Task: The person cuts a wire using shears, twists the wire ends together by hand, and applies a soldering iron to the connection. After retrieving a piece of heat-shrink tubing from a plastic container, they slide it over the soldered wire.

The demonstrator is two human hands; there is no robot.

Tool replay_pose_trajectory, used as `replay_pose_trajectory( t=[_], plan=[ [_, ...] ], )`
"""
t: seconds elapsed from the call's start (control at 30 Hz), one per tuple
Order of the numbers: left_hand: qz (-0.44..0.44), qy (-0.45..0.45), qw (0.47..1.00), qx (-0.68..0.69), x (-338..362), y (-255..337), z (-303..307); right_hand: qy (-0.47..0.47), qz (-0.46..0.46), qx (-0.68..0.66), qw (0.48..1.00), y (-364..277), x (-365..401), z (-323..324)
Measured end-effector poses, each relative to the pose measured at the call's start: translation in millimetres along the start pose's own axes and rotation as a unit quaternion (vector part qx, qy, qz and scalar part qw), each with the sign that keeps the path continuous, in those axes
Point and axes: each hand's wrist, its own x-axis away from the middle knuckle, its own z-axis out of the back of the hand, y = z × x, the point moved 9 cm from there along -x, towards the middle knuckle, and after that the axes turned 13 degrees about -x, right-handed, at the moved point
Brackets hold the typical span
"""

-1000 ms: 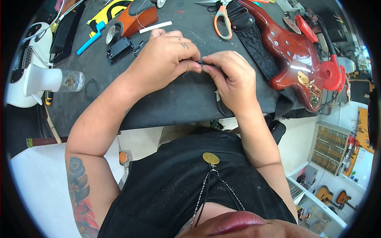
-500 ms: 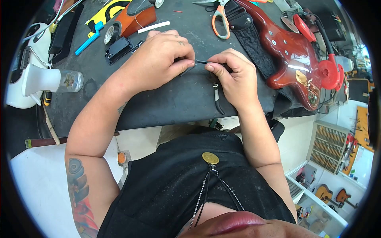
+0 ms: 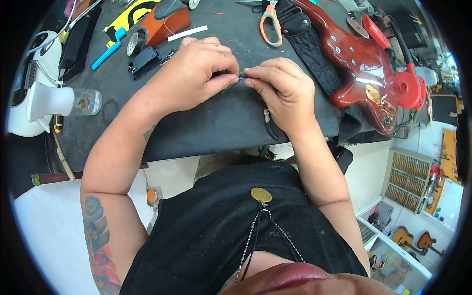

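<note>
My left hand [image 3: 194,73] and my right hand [image 3: 281,93] meet over the dark bench mat [image 3: 211,123], both pinching a thin black wire [image 3: 241,75] between thumb and fingertips. Only a short piece of the wire shows between the two hands. Black-handled pliers [image 3: 269,124] stick out under my right palm, handles pointing toward me. Whether the right hand also holds them I cannot tell.
A red guitar body [image 3: 359,64] with a black strap [image 3: 305,39] lies at the right. Orange-handled scissors [image 3: 269,22], a black pickup cover [image 3: 143,62], a tape roll [image 3: 132,45], a blue tool [image 3: 110,46] and a white bottle [image 3: 54,101] surround the hands.
The hands drew slightly apart along the wire half a second ago, then closed together again. My right fingers now pinch close to the left thumb.
</note>
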Motion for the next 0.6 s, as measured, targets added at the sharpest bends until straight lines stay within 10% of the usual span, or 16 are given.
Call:
replay_pose_trajectory(
  t=[0.6],
  plan=[
    [0.028,0.002,0.999,0.02,1,-4,-1,-0.029,-0.137,-0.069,0.988,17,-6,-12]
  ],
)
